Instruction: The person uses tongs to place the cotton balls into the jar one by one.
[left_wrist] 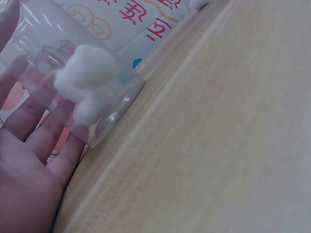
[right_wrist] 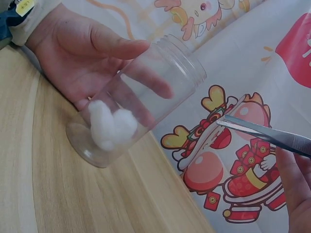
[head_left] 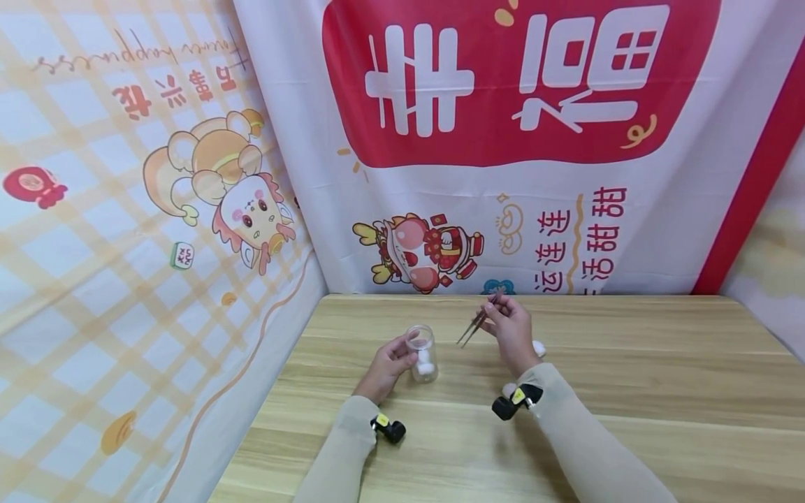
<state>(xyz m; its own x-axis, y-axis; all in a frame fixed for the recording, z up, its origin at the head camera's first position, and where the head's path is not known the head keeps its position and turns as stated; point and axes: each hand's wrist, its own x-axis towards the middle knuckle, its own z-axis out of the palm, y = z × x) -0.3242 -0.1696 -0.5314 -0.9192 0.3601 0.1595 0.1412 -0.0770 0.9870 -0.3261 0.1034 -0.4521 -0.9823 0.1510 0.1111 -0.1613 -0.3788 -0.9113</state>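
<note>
A clear open-topped jar stands on the wooden table, with white cotton balls lying at its bottom. Fingers of my left hand wrap round the jar's side; the right wrist view shows the thumb near its threaded rim. To the right of the jar, my right hand pinches metal tweezers, whose tips point down and to the left. Nothing sits between the tips. The tweezers and jar are apart.
One white cotton ball lies on the table just right of my right hand, and another lies by the right wrist. A printed cloth hangs behind the table's back edge, and another cloth covers the left side.
</note>
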